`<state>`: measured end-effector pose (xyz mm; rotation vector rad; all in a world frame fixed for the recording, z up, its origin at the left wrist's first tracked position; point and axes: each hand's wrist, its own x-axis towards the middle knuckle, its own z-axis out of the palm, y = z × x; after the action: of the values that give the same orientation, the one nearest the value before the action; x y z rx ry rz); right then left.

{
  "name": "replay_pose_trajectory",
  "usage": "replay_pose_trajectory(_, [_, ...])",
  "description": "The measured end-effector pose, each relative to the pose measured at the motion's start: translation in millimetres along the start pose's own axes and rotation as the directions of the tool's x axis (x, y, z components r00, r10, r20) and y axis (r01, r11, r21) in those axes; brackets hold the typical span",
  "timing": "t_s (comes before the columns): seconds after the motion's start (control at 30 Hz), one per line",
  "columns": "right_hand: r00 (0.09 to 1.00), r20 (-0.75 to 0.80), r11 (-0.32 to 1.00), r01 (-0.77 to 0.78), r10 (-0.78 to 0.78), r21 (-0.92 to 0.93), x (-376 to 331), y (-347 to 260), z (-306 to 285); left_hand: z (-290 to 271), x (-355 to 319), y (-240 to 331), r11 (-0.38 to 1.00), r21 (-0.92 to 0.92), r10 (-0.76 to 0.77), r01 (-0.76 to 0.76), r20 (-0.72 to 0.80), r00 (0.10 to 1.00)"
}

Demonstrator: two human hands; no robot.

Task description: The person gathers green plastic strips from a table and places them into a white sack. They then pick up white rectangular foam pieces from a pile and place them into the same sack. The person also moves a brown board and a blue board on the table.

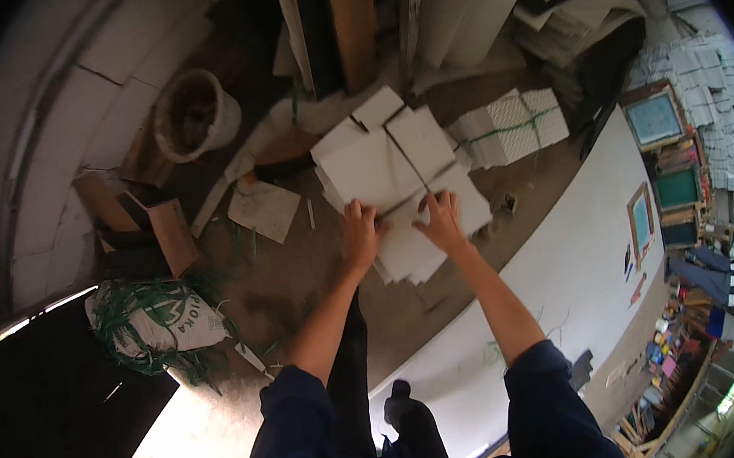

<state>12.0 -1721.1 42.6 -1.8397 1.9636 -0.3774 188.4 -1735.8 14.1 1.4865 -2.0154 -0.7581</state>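
Dusty workshop floor (301, 281) at frame centre: left hand (360, 232) and right hand (440, 221), fingers spread, press flat on one heap of white sheets (379, 170); one bucket (194, 113) upper left.

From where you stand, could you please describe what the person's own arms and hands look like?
Both arms wear dark navy sleeves, pushed up to about the elbow and bunched there, so the forearms are bare. The left hand and right hand are bare too: no gloves, and no watch, ring or wristband that shows in this view. No markings show on the sleeves.
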Motion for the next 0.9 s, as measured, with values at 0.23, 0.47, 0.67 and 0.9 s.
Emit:
replay_pose_trajectory(0.23, [0.998,-0.031,0.998,-0.047,0.046,-0.032,78,41,38,55,69,-35,0.999,-0.048,-0.021,0.021,0.002,1.000])
replay_pose_trajectory(0.47, [0.995,-0.069,0.993,-0.072,0.079,0.091,62,62,66,78,60,-39,1.000,-0.005,0.017,-0.016,0.134,0.991])
replay_pose_trajectory(0.67, [0.882,-0.254,0.898,-0.315,0.396,0.306,-38,69,32,52,19,16,0.992,-0.095,0.084,-0.078,0.060,0.995])
replay_pose_trajectory(0.9, [0.550,-0.238,0.577,-0.599,0.801,0.556,-309,116,-24,46,-98,134,0.996,-0.092,0.046,-0.016,0.333,0.942])
